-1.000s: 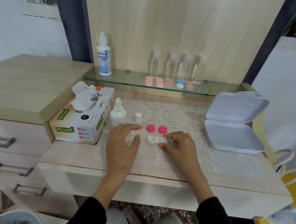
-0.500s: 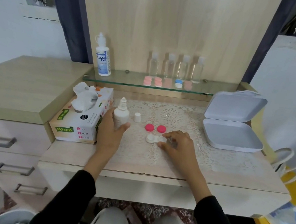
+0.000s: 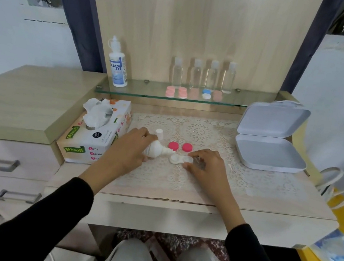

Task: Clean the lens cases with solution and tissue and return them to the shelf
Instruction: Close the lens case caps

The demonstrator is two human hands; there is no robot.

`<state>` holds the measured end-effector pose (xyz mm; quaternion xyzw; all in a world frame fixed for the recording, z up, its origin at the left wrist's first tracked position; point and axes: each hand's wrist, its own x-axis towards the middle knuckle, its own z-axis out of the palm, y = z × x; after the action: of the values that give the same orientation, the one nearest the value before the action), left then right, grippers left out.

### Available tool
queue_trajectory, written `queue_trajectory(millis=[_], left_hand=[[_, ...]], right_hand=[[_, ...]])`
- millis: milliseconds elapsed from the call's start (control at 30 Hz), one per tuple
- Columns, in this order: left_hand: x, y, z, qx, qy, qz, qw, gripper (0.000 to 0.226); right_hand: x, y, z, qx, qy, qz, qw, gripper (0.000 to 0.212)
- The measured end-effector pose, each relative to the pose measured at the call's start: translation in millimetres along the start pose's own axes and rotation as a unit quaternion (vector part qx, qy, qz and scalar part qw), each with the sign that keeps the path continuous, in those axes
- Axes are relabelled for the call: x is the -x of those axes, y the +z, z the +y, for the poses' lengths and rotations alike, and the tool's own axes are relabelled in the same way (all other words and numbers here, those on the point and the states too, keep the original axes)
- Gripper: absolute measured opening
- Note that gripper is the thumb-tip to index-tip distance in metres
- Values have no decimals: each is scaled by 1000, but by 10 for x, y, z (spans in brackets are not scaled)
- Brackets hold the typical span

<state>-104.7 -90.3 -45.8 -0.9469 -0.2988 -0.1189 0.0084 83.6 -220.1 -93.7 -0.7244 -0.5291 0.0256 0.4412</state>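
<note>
Bottle (image 3: 156,150) lies half hidden under left hand (image 3: 128,151), nozzle at lens case (image 3: 176,159).

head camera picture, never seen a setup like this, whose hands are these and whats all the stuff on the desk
No machine here: this one picture comes from a camera worn on a person's head, looking down at their own two bare hands over a desk. The left hand grips a small white bottle, tipped so its nozzle points at an open white lens case, which the right hand pinches steady on the lace mat. Just behind lie two pink caps and a small white cap. A tissue box stands to the left, an open white box to the right. The glass shelf behind carries a bigger solution bottle, four clear bottles and more lens cases.
</note>
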Motion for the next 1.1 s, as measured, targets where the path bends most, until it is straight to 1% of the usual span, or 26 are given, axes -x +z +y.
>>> queue_trajectory(millis=[233,400,533,667,833,1100], left_hand=[[-10,-37,18,-27,22,9,999,60],[-36,-97,-1,-63,54,35,996,56],[-79,-142,1,-95,79,30,992,55],[-131,-247,74,-126,65,-9,990,52],[-190,-335,123,-161,62,-38,984,49],[-214,-366,146,-187,65,-57,978,44]], right_hand=[[3,-3,-1,6,-3,-1,1000,30],[2,6,-1,8,-5,-1,1000,27],[8,8,5,10,-5,-2,1000,29],[6,9,2,11,-4,1,1000,30],[6,6,-5,10,-1,-3,1000,31],[11,0,-9,8,0,-5,1000,31]])
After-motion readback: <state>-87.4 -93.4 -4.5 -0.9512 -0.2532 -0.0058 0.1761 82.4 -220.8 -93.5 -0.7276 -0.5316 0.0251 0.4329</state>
